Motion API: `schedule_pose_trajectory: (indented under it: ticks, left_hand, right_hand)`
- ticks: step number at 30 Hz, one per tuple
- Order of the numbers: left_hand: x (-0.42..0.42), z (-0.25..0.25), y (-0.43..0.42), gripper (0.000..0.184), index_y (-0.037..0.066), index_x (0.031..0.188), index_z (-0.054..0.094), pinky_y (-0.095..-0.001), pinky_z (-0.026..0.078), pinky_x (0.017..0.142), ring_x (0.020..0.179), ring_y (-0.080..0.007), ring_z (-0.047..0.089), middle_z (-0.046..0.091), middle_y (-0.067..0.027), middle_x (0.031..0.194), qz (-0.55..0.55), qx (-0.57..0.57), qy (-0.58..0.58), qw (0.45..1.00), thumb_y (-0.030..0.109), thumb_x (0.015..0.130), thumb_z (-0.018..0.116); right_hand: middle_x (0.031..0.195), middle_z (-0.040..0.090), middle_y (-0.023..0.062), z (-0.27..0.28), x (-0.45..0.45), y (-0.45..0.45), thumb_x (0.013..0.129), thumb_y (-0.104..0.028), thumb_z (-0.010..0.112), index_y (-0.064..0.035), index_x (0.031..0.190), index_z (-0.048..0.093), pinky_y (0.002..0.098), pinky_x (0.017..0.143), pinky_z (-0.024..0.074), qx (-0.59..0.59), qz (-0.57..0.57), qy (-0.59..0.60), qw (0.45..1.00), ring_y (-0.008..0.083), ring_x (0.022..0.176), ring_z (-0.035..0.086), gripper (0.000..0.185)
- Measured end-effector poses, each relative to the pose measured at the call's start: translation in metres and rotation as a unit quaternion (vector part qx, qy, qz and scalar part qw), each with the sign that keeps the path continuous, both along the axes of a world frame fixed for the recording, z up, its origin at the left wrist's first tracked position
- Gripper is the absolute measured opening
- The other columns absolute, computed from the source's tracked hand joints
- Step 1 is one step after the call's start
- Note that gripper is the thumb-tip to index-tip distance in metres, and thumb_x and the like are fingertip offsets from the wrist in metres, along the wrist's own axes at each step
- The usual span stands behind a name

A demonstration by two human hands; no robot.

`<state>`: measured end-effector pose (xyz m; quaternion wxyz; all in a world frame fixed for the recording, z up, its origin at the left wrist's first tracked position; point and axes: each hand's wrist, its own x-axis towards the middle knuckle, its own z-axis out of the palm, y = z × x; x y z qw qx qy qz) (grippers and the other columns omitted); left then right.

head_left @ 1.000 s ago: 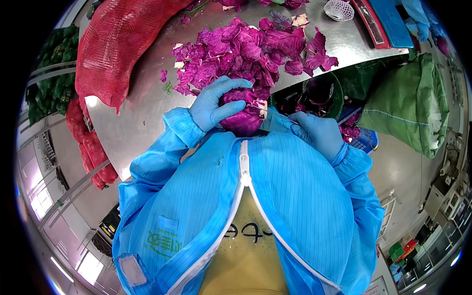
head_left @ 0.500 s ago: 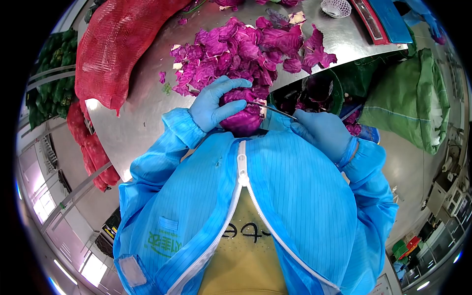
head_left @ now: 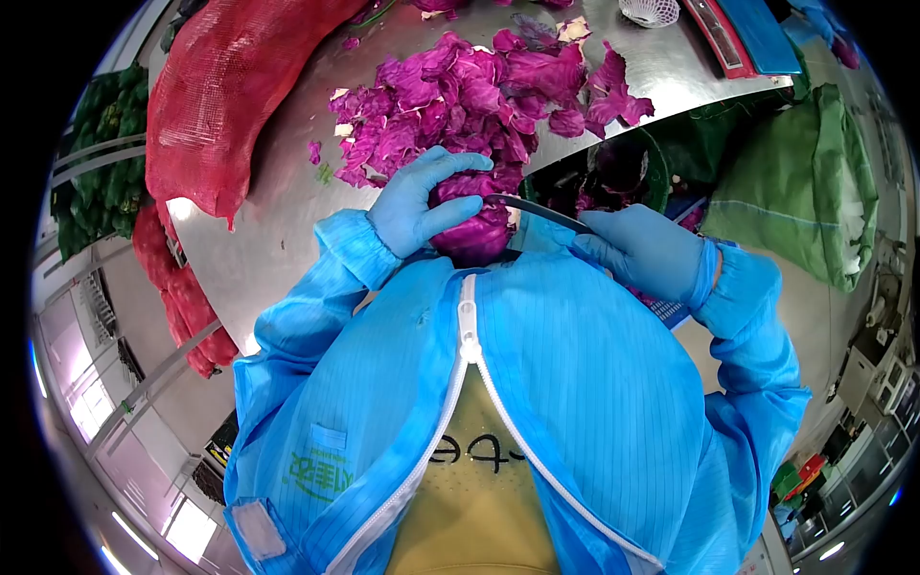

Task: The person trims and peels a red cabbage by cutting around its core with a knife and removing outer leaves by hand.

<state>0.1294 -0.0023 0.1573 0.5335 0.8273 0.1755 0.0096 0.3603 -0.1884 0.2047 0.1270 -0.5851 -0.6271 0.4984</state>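
Close to my chest, a red cabbage (head_left: 471, 235) rests at the near edge of the steel table. My left hand (head_left: 422, 203), in a blue glove, is closed around its left and upper side. The gloved right hand (head_left: 647, 251) grips a knife (head_left: 541, 210) whose handle is hidden in the fingers. Its blade points left and its tip meets the right side of the cabbage, by the pale cut stem. Just beyond lies a heap of loose purple cabbage leaves (head_left: 450, 101).
A full red mesh sack (head_left: 230, 96) lies on the steel table (head_left: 278, 230) at the left. Below the table's right edge stands a dark green bin (head_left: 656, 172) with leaves inside. Farther right is a green woven sack (head_left: 781, 196). A blue-and-red tray-like object (head_left: 752, 38) sits at the far right.
My right hand has shifted slightly right and its wrist has turned, so the blade now shows its flat side. My left hand and the cabbage have stayed nearly in place.
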Motion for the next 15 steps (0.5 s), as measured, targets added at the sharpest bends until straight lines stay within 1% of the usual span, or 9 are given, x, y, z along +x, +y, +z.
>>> schedule_pose_trajectory:
  ticks: [1,3,4,5,6,8,10,12,15]
  left_hand:
    - [-0.001,0.000,0.001,0.050,0.012,0.123,0.055,-0.0463,0.025,0.111,0.118,-0.0368,0.049,0.056,-0.0201,0.122,-0.001,-0.014,0.012,1.000,0.042,0.083,0.060]
    - [-0.001,-0.001,0.001,0.050,0.012,0.123,0.056,-0.0452,0.029,0.108,0.115,-0.0362,0.051,0.057,-0.0198,0.119,-0.001,-0.028,0.023,0.999,0.041,0.083,0.060]
    - [0.000,-0.003,0.001,0.050,0.012,0.123,0.056,-0.0433,0.034,0.104,0.110,-0.0345,0.053,0.057,-0.0186,0.115,-0.002,-0.013,-0.002,1.000,0.041,0.083,0.060]
    - [-0.001,-0.004,0.000,0.050,0.012,0.123,0.056,-0.0413,0.038,0.100,0.106,-0.0328,0.054,0.057,-0.0174,0.110,-0.001,0.001,-0.026,1.000,0.040,0.082,0.061]
    - [-0.001,-0.002,0.000,0.050,0.012,0.123,0.056,-0.0413,0.038,0.100,0.106,-0.0328,0.054,0.057,-0.0174,0.110,0.001,0.000,-0.025,1.000,0.040,0.082,0.061]
    - [0.001,0.004,0.001,0.052,0.003,0.122,0.055,-0.0364,0.040,0.094,0.102,-0.0276,0.055,0.057,-0.0154,0.110,-0.012,-0.017,-0.001,1.000,0.035,0.082,0.058]
    - [0.002,0.002,0.001,0.052,0.003,0.123,0.055,-0.0366,0.040,0.094,0.103,-0.0278,0.055,0.056,-0.0156,0.110,-0.017,-0.019,-0.011,1.000,0.036,0.082,0.058]
    - [0.003,0.001,0.001,0.052,0.004,0.123,0.054,-0.0368,0.040,0.095,0.103,-0.0280,0.055,0.056,-0.0157,0.110,-0.025,-0.021,-0.022,0.999,0.037,0.083,0.057]
    - [0.005,-0.001,0.002,0.054,0.004,0.124,0.054,-0.0376,0.040,0.095,0.105,-0.0285,0.054,0.056,-0.0159,0.112,-0.035,-0.014,-0.026,0.999,0.039,0.082,0.057]
  right_hand:
    - [0.066,0.055,0.0172,-0.003,0.003,0.001,0.098,-0.035,0.041,-0.0042,0.099,0.054,0.0420,0.055,0.0456,-0.001,-0.001,-0.001,1.000,0.0329,0.060,0.058,0.034]
    - [0.062,0.052,0.0106,-0.011,0.010,0.001,0.098,-0.043,0.040,-0.0046,0.098,0.055,0.0341,0.049,0.0458,-0.118,-0.027,0.108,0.987,0.0209,0.053,0.056,0.041]
    - [0.062,0.052,0.0106,-0.015,0.011,0.000,0.098,-0.043,0.040,-0.0046,0.098,0.055,0.0341,0.049,0.0458,-0.119,-0.026,0.108,0.987,0.0209,0.053,0.056,0.041]
    - [0.061,0.051,0.0074,-0.020,0.012,-0.001,0.097,-0.046,0.040,-0.0048,0.098,0.055,0.0305,0.047,0.0448,-0.117,-0.036,0.138,0.983,0.0160,0.051,0.053,0.044]
    - [0.060,0.050,0.0041,-0.023,0.013,-0.002,0.096,-0.050,0.040,-0.0049,0.098,0.055,0.0269,0.045,0.0437,-0.116,-0.046,0.169,0.978,0.0112,0.049,0.050,0.047]
    - [0.060,0.049,0.0031,-0.029,0.016,-0.001,0.095,-0.051,0.041,-0.0052,0.098,0.056,0.0258,0.044,0.0429,-0.131,-0.045,0.186,0.973,0.0105,0.049,0.049,0.048]
    - [0.060,0.049,0.0020,-0.031,0.018,0.001,0.094,-0.052,0.042,-0.0056,0.099,0.056,0.0248,0.044,0.0420,-0.146,-0.048,0.205,0.967,0.0099,0.048,0.048,0.049]
    - [0.058,0.047,-0.0007,-0.032,0.019,0.003,0.095,-0.050,0.042,-0.0071,0.097,0.057,0.0225,0.043,0.0398,-0.234,-0.064,0.238,0.941,0.0072,0.046,0.045,0.046]
    - [0.055,0.045,-0.0021,-0.038,0.022,0.004,0.096,-0.047,0.042,-0.0086,0.097,0.059,0.0214,0.041,0.0376,-0.252,-0.051,0.285,0.924,0.0054,0.045,0.043,0.042]
